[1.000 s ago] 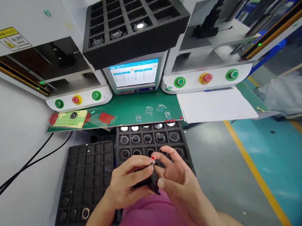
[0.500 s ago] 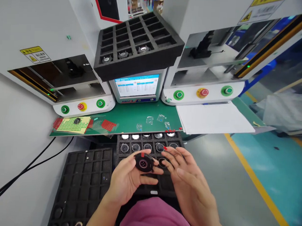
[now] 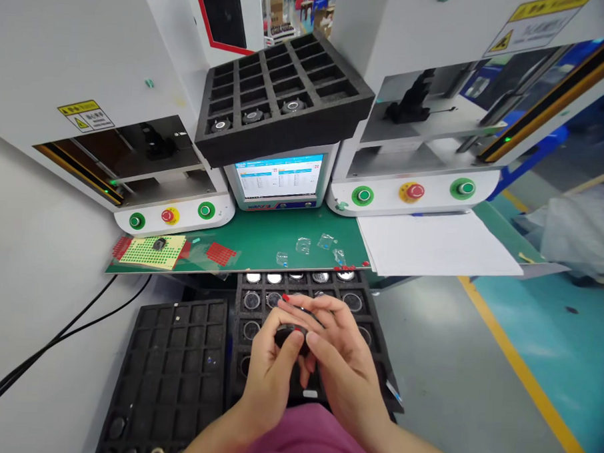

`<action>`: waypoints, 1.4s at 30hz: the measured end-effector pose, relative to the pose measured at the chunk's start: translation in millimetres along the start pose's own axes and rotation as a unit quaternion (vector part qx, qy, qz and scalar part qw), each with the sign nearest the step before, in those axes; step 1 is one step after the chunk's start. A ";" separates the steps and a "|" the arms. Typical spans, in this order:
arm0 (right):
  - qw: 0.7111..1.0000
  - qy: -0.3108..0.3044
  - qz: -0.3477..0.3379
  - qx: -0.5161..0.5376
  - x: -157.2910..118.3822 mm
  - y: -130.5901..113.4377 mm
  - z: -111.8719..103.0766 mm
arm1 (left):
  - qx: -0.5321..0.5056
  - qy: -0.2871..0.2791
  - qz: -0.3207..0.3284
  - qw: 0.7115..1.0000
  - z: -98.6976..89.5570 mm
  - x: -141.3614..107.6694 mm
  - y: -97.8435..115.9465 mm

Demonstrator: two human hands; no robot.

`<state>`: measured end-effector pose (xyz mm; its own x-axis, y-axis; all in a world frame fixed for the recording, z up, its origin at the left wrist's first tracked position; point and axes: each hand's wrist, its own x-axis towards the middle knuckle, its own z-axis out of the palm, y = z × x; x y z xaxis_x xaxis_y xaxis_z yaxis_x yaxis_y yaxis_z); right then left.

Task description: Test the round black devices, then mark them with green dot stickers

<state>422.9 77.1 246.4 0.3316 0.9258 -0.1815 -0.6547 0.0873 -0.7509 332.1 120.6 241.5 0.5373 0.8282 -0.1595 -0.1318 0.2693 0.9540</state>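
Note:
A round black watch body (image 3: 286,332) is held between both hands above the lap, partly hidden by fingers. My left hand (image 3: 270,365) wraps round its left side, the thumb on top. From the right, my right hand (image 3: 344,352) presses its thumb against the watch body's edge, and a small red piece (image 3: 285,297) shows at one of its fingertips. Just beyond and below the hands lies a black foam tray (image 3: 376,370) with round watch parts in its compartments.
A second foam tray (image 3: 176,354) lies at the left. Another tray (image 3: 286,129) rests tilted above a monitor (image 3: 279,175), between two press machines. On the green bench (image 3: 261,235) are a yellow dotted sheet (image 3: 148,252), red stickers (image 3: 221,254), clear film scraps and white paper (image 3: 436,246).
My right hand has moved left and closed onto the watch body. My left thumb now lies over it, and the watch body is tilted and more covered. The view has shifted slightly.

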 end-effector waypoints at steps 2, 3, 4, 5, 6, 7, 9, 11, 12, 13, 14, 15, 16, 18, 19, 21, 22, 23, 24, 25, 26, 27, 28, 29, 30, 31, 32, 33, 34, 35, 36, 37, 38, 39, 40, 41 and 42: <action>1.000 -0.001 0.015 -0.011 2.0 -1.5 2.2 | 0.030 -0.001 0.021 0.999 0.3 -0.7 2.3; 1.000 -0.001 0.019 -0.014 2.9 -1.9 2.8 | 0.045 -0.005 0.035 0.998 0.2 -1.1 3.5; 1.000 0.001 0.019 -0.014 3.6 -1.9 3.1 | 0.061 -0.011 0.048 0.997 -0.1 -1.6 4.7; 1.000 0.003 0.020 -0.013 4.2 -1.7 3.2 | 0.077 -0.019 0.059 0.995 -0.5 -2.1 5.6; 1.000 0.005 0.021 -0.010 4.5 -1.4 3.2 | 0.095 -0.026 0.068 0.993 -1.1 -2.8 6.1; 1.000 0.007 0.024 -0.007 4.7 -1.0 3.4 | 0.113 -0.034 0.073 0.990 -1.8 -3.6 6.3; 0.999 0.011 0.031 0.002 4.3 -0.3 4.6 | 0.153 -0.044 0.088 0.983 -3.1 -5.4 5.5; 0.999 0.021 0.034 0.019 3.0 0.4 7.2 | 0.193 -0.047 0.116 0.973 -4.0 -7.1 4.0; 0.999 0.028 0.030 0.029 2.1 0.6 8.9 | 0.208 -0.048 0.134 0.968 -4.1 -7.6 3.3; 0.998 0.037 0.024 0.037 1.2 0.9 10.6 | 0.219 -0.047 0.151 0.963 -4.1 -7.9 2.9; 0.998 0.045 0.016 0.042 0.3 1.2 12.4 | 0.228 -0.046 0.166 0.958 -3.9 -7.9 2.6; 0.998 0.054 0.008 0.045 -0.5 1.5 13.9 | 0.233 -0.047 0.178 0.955 -3.6 -7.7 2.4; 0.997 0.061 0.001 0.047 -1.1 1.7 15.1 | 0.235 -0.050 0.188 0.952 -3.2 -7.3 2.4; 0.996 0.073 -0.003 0.048 -1.7 2.2 16.3 | 0.241 -0.058 0.190 0.950 -2.7 -6.2 2.2; 0.996 0.077 -0.001 0.047 -1.7 2.3 16.5 | 0.245 -0.062 0.184 0.950 -2.5 -5.8 1.9; 0.995 0.085 0.003 0.043 -1.2 2.1 16.1 | 0.251 -0.067 0.162 0.952 -2.6 -5.3 1.0; 0.995 0.089 0.005 0.040 -0.9 2.0 15.7 | 0.254 -0.070 0.153 0.953 -2.7 -5.1 0.5; 0.995 0.093 0.006 0.038 -0.7 1.9 15.3 | 0.256 -0.072 0.148 0.953 -2.8 -4.8 0.0; 0.995 0.097 0.007 0.038 -0.5 1.9 14.9 | 0.257 -0.073 0.148 0.952 -3.0 -4.6 -0.4; 0.994 0.100 0.006 0.038 -0.5 2.0 14.4 | 0.259 -0.075 0.153 0.951 -3.1 -4.2 -0.6; 0.994 0.102 0.004 0.040 -0.5 2.3 13.9 | 0.262 -0.078 0.158 0.949 -3.1 -3.8 -0.8; 0.994 0.103 -0.001 0.042 -0.6 2.8 13.4 | 0.263 -0.081 0.163 0.947 -3.0 -3.4 -0.9; 0.994 0.103 -0.008 0.044 -0.8 3.5 12.9 | 0.265 -0.084 0.167 0.946 -2.8 -3.0 -0.9; 0.994 0.103 -0.014 0.046 -1.0 4.2 12.4 | 0.265 -0.089 0.169 0.945 -2.6 -2.6 -0.9; 0.993 0.103 -0.020 0.048 -1.1 4.9 11.8 | 0.264 -0.092 0.170 0.945 -2.3 -2.2 -1.0; 0.993 0.102 -0.024 0.049 -1.3 5.5 11.4 | 0.263 -0.096 0.170 0.945 -2.1 -1.9 -1.0; 0.993 0.103 -0.026 0.049 -1.4 6.0 11.0 | 0.263 -0.099 0.168 0.945 -2.0 -1.7 -1.1; 0.993 0.104 -0.024 0.050 -1.4 6.2 10.7 | 0.264 -0.099 0.167 0.945 -2.0 -1.3 -1.2; 0.993 0.106 -0.022 0.051 -1.4 6.3 10.5 | 0.267 -0.099 0.165 0.944 -2.1 -0.9 -1.2; 0.993 0.107 -0.016 0.052 -1.3 6.2 10.3 | 0.268 -0.097 0.162 0.945 -2.3 -0.3 -1.1; 0.992 0.111 -0.010 0.054 -1.1 5.9 10.2 | 0.267 -0.095 0.156 0.946 -2.5 0.5 -1.0; 0.992 0.117 -0.004 0.054 -0.9 5.6 10.1 | 0.257 -0.094 0.145 0.951 -2.8 1.4 -0.9; 0.991 0.122 0.000 0.054 -0.7 5.2 10.1 | 0.232 -0.095 0.129 0.960 -2.9 2.5 -0.8; 0.991 0.126 0.004 0.052 -0.4 4.9 9.9 | 0.197 -0.099 0.110 0.969 -3.0 3.7 -1.0; 0.990 0.130 0.005 0.049 -0.1 4.5 9.7 | 0.158 -0.105 0.092 0.977 -3.1 4.7 -1.3; 0.990 0.132 0.005 0.043 0.2 4.3 9.5 | 0.121 -0.111 0.081 0.983 -3.2 5.6 -1.9; 0.990 0.133 0.004 0.037 0.5 4.2 9.1 | 0.093 -0.115 0.078 0.986 -3.3 6.3 -2.6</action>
<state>414.2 81.2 248.9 0.4869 0.7976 -0.3562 -0.7032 0.1160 -0.7015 333.1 126.8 237.2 0.7008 0.7126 0.0336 -0.0834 0.0350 0.9959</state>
